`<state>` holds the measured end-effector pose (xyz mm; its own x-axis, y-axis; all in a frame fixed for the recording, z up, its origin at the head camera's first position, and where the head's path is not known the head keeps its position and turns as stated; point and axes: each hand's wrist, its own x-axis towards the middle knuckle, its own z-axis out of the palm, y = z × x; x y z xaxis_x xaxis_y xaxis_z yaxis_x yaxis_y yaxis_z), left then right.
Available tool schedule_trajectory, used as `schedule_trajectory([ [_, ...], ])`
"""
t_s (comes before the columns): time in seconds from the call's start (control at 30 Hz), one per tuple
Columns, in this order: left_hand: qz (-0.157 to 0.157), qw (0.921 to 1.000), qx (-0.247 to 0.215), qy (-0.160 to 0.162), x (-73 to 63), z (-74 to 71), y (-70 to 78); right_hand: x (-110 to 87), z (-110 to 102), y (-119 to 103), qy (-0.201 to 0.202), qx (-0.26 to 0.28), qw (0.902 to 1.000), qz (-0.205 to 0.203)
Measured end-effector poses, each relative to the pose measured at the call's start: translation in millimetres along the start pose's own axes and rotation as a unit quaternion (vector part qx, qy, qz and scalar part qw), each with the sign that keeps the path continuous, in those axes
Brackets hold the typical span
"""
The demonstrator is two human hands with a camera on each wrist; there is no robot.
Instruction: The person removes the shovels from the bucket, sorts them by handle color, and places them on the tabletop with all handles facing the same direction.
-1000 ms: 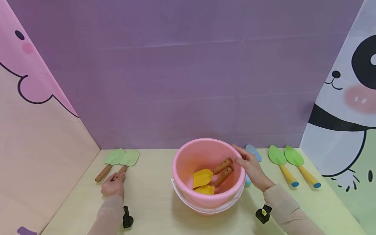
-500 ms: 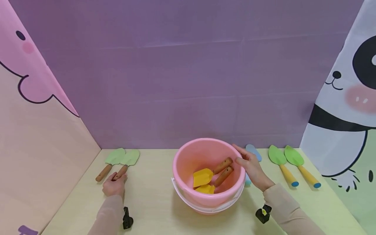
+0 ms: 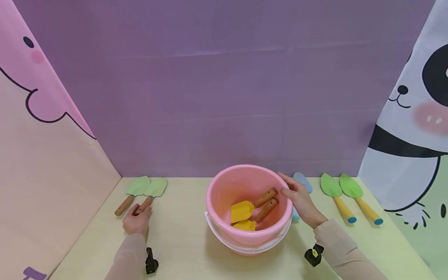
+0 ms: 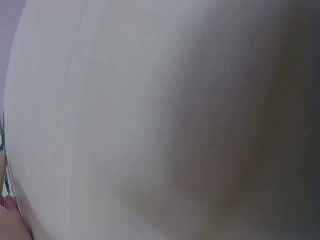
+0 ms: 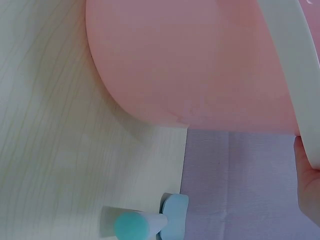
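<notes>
In the head view, my left hand (image 3: 135,221) grips the wooden handle of a light green toy shovel (image 3: 156,187) lying at the left of the table. A matching light green shovel (image 3: 138,186) lies right beside it. My right hand (image 3: 301,204) holds the rim of a pink bucket (image 3: 241,238), thumb on the rim and fingers along the outside. Inside the bucket lie two yellow shovels (image 3: 242,212) with wooden handles. In the left wrist view, only a bit of the hand (image 4: 12,222) shows at the edge. The right wrist view shows the bucket's side (image 5: 190,65).
Two green trowels (image 3: 331,184) with yellow handles lie at the right. A blue shovel (image 3: 302,181) is partly hidden behind my right hand and the bucket. The bucket's white handle (image 3: 227,245) hangs down in front. A purple wall (image 3: 224,97) closes off the back.
</notes>
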<state>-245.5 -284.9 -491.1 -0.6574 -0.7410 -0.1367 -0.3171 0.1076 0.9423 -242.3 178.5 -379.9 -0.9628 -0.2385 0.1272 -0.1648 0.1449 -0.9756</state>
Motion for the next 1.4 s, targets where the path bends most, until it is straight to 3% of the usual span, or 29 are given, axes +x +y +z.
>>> schedule_trajectory([
  [0.5, -0.003, 0.9995, -0.031, 0.003, 0.3, -4.6, -1.0, 0.8, -1, 4, 0.001, -0.003, 1.0000, 0.003],
  [0.87, 0.090, 0.9940, -0.059, -0.021, 10.8, -14.6, 12.6, 0.5, -1, 4, -0.002, -0.004, 1.0000, 0.003],
  [1.13, 0.122, 0.9880, -0.092, -0.019, 4.8, -16.3, 40.5, 2.1, 0, 4, 0.003, -0.002, 1.0000, 0.006],
  [1.4, 0.194, 0.9744, -0.101, -0.051, -21.4, -14.0, 91.9, 1.6, 0, 4, 0.003, -0.003, 1.0000, 0.006],
])
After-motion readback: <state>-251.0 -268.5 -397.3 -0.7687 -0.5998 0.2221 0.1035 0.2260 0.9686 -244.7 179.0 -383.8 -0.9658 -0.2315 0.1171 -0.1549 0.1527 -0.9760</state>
